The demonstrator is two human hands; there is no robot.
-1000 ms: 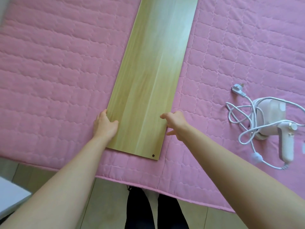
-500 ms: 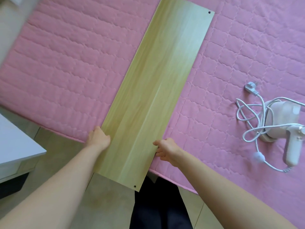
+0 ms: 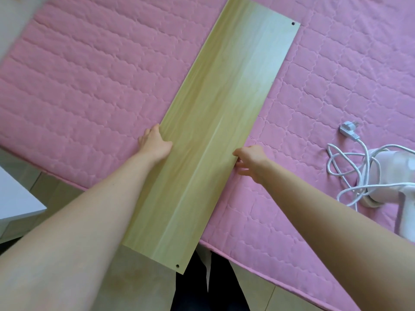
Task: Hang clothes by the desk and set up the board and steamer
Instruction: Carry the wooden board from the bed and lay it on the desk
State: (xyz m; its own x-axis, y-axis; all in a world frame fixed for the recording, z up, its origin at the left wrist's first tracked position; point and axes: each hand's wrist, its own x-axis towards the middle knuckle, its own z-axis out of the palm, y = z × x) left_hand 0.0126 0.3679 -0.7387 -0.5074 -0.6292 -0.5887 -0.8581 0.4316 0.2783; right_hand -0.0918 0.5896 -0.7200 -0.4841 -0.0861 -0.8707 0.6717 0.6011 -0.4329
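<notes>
The wooden board (image 3: 215, 135) was held by its two long edges, laid slantwise across the pink quilted mattress (image 3: 89, 86), its near end jutting past the mattress edge over the tiled floor (image 3: 125, 277). Its left edge was gripped by the left hand (image 3: 155, 142), thumb laid on top. Its right edge was pinched by the right hand (image 3: 249, 160). Well to the right of that grip, a white garment steamer (image 3: 390, 180) lay among its looped cord (image 3: 345, 167).
</notes>
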